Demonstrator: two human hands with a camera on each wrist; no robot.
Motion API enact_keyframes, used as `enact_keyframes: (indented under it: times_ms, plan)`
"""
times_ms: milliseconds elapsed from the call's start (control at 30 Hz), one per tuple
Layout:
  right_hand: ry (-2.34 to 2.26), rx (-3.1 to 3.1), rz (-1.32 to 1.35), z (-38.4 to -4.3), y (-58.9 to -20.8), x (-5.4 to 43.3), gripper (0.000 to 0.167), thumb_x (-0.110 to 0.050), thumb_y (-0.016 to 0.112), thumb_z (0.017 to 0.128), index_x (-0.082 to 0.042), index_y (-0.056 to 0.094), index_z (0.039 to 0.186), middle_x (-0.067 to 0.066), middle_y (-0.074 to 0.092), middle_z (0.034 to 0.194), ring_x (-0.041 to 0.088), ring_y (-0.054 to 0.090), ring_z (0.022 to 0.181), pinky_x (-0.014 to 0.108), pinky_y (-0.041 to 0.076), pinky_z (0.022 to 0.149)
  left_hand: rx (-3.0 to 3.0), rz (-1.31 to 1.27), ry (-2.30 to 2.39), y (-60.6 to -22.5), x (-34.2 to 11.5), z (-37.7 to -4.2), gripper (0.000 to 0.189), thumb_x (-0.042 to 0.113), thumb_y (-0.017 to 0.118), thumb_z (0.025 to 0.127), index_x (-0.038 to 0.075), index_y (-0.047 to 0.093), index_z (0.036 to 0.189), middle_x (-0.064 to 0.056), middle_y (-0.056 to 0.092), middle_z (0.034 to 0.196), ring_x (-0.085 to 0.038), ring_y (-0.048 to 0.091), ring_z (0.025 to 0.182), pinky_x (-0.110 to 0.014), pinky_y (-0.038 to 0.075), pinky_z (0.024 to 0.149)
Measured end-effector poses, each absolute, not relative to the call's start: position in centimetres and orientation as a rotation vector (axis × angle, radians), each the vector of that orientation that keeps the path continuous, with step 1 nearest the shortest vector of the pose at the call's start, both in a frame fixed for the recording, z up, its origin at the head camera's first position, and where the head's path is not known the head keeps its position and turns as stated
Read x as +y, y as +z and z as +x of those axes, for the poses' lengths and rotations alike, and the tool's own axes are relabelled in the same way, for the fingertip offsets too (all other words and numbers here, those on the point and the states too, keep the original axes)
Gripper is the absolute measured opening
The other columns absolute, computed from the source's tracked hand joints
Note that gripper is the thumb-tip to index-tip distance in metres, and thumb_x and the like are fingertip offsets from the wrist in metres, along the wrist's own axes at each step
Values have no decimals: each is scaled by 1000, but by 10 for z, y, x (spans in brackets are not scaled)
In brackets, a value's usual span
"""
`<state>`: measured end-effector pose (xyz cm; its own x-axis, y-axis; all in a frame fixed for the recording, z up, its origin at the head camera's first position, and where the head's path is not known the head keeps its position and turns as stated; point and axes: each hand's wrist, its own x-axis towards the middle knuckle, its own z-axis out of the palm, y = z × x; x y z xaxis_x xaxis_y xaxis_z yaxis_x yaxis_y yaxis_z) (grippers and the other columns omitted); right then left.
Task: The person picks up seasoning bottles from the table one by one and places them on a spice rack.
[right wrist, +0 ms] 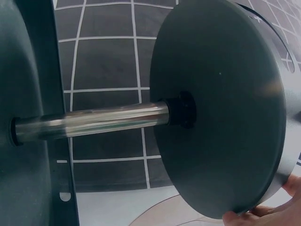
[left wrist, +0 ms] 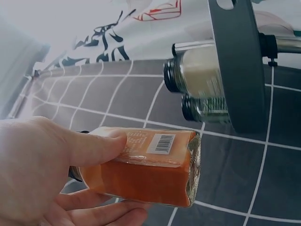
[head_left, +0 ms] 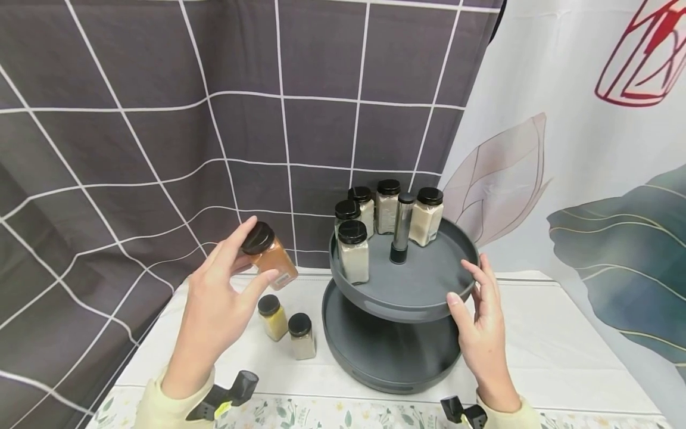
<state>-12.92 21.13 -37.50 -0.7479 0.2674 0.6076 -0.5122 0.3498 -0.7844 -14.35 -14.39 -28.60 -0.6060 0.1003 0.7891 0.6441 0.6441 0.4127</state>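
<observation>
Jar of orange contents (head_left: 274, 262), tilted above bench (head_left: 552, 339), pinched by left hand (head_left: 217, 298). Right hand (head_left: 482, 325): grips upper tray (head_left: 396, 312) rim. Hazards, judged: slack pinch could drop jar; hard rim pull could topple standing jars (head_left: 354, 257).

The jar (head_left: 272, 262), square and clear with orange contents, a black lid and a barcoded label, tilts in the left hand (head_left: 217, 292), left of the frame's centre, above the tabletop (head_left: 546, 351); its lid points upper left, its base lower right. The rack (head_left: 386, 382), dark gray, stands right of centre: two round, rimmed trays, one above the other, joined by a shiny metal pole (right wrist: 113, 122). The right hand (head_left: 482, 316) holds the upper tray's right edge.
</observation>
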Motion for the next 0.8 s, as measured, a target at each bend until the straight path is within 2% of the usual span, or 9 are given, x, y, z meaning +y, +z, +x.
enact_keyframes:
  times_ms: [233,400,600,800]
  plan:
    - [1469,-1966,188,-129,-376,212,51,1,61,93,-3,51,143,-1,19,165,20,16,152,39,22,122,-2068,-645,-969,-278,-130,-139,84,1,89,74,14,51,147,-5,67,122,-19,73,96,-23,53,91]
    - [1496,-1969,197,-128,-374,210,50,1,61,93,-1,51,141,1,15,166,22,14,153,42,19,123,-2060,-702,-985,-276,-120,-139,82,3,88,75,14,51,147,-3,66,127,-17,72,99,-26,52,92]
    - [1511,-1963,207,-128,-373,208,49,1,62,92,1,52,139,0,14,166,22,14,153,44,18,123,-2077,-731,-984,-277,-109,-138,82,6,88,76,15,50,148,-1,66,123,-13,71,100,-26,51,94]
    - [1489,-1956,207,-129,-374,208,48,1,62,91,0,53,138,-1,17,166,22,15,152,44,21,121,-2091,-740,-961,-276,-98,-138,80,10,88,78,17,50,148,-1,66,121,-11,70,99,-32,54,91]
